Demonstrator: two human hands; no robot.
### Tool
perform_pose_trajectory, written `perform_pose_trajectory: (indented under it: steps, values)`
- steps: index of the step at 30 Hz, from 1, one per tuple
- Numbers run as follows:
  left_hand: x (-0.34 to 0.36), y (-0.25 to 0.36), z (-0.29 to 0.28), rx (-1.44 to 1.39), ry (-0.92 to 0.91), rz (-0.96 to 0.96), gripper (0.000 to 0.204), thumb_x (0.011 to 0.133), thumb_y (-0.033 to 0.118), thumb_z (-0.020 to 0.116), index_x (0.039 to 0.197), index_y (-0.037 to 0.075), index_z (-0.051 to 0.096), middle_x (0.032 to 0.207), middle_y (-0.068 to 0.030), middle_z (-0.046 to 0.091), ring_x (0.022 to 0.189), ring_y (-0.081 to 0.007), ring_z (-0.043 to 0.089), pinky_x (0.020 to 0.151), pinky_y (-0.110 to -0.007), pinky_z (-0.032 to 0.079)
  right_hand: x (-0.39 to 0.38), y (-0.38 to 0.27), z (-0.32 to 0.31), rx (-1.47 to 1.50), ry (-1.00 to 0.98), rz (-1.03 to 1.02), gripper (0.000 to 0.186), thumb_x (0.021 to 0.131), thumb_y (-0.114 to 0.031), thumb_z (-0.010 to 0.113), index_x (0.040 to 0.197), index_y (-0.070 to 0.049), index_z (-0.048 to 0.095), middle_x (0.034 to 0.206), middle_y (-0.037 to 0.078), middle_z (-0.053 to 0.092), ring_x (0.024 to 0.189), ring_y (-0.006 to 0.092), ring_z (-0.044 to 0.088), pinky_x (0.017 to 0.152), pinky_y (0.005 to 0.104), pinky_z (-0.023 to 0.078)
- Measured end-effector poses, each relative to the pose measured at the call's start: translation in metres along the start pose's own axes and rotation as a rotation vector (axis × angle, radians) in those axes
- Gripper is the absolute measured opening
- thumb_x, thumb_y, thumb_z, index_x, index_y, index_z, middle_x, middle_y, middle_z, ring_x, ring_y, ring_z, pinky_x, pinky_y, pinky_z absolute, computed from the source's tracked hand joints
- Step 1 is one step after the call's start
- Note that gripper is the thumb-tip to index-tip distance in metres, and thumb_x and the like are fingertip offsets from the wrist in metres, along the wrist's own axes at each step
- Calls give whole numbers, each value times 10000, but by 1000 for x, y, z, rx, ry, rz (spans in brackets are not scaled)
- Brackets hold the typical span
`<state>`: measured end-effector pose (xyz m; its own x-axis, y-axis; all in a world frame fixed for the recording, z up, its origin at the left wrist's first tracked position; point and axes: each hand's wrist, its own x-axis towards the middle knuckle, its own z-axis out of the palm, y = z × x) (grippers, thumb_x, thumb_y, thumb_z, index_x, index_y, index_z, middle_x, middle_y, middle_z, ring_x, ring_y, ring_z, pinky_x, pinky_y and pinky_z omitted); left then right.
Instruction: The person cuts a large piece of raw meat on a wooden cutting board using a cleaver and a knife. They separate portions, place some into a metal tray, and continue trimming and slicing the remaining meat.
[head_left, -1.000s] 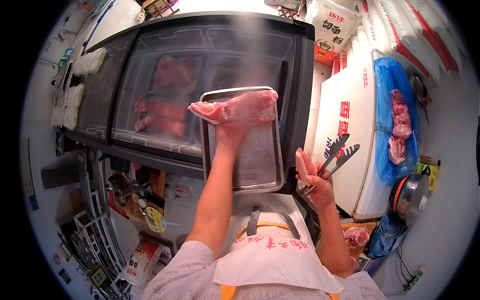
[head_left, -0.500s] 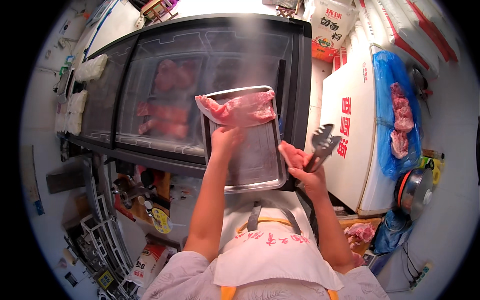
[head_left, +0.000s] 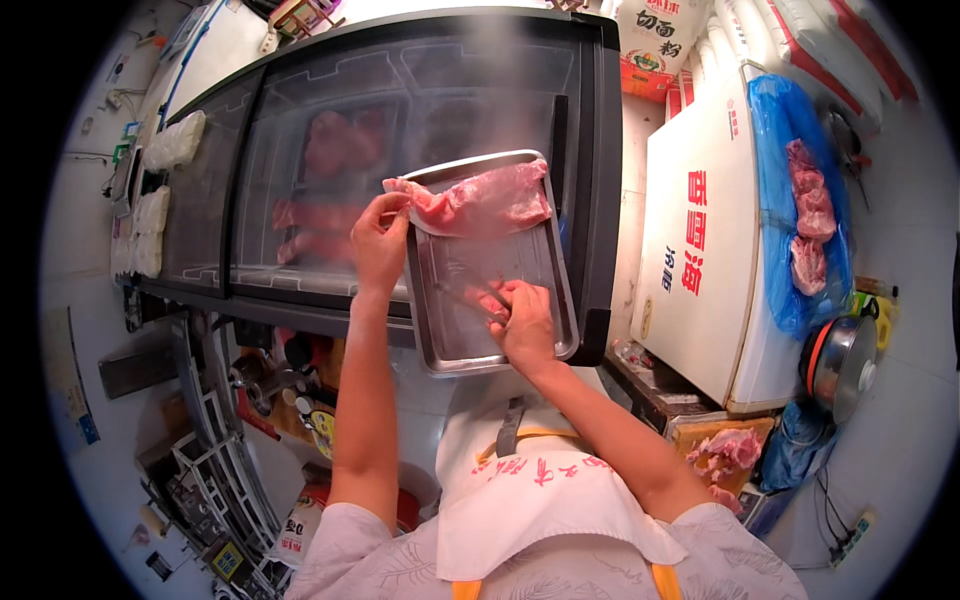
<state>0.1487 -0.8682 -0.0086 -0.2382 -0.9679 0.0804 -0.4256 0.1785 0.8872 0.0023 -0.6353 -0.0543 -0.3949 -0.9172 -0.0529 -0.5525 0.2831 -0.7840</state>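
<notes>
A metal tray [head_left: 560, 290] straddles the freezer's front edge, with a long slab of raw meat [head_left: 485, 203] across its far end. At the tray's left rim my left hand [head_left: 380, 245] is closed, its fingertips pinching the slab's left end, which hangs over the rim. Inside the tray's near half, my right hand [head_left: 523, 322] closes around the tongs [head_left: 462, 287], whose head is smeared by motion. A small piece of raw meat [head_left: 490, 300] shows beside the right fingers, partly hidden by them.
Misty glass lids cover the black-framed freezer [head_left: 597, 200]; more meat [head_left: 345, 140] lies inside. To the right stands a white chest [head_left: 690, 250] with meat on blue plastic [head_left: 775, 270]. A lidded pot [head_left: 845, 370] and a board with meat scraps [head_left: 725, 455] are nearer.
My right hand has swung left into the tray with the tongs and small meat piece. My left hand has moved from below the slab to its left end.
</notes>
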Motion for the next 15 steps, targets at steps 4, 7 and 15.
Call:
perform_pose_trajectory:
  steps: [4, 7, 15]
  values:
    - [11, 21, 5, 18, -189, 167, 169, 983, 6, 717, 1142, 18, 773, 1013, -52, 778, 868, -142, 720, 801, -291, 567, -3, -9, -8, -73, -67, -60, 575, 741, -85, 909, 1191, 30, 570, 1346, 246, 597, 1314, 416, 523, 1101, 466, 477]
    - [22, 32, 25, 154, -352, 256, 196, 945, 34, 749, 1139, 23, 777, 1084, -95, 771, 982, -225, 734, 885, -337, 571, 5, -20, -32, -170, -180, 86, 475, 831, -150, 864, 1134, 29, 545, 1277, 275, 621, 1253, 459, 593, 1057, 505, 516]
    - [49, 32, 94, 618, -616, 157, 832, 785, 360, 916, 1482, 37, 594, 1371, -219, 665, 1321, -388, 624, 1137, -453, 495, 11, 3, -31, -43, -276, 407, 466, 932, -192, 770, 1205, 47, 477, 1182, 339, 647, 1105, 529, 671, 925, 576, 554]
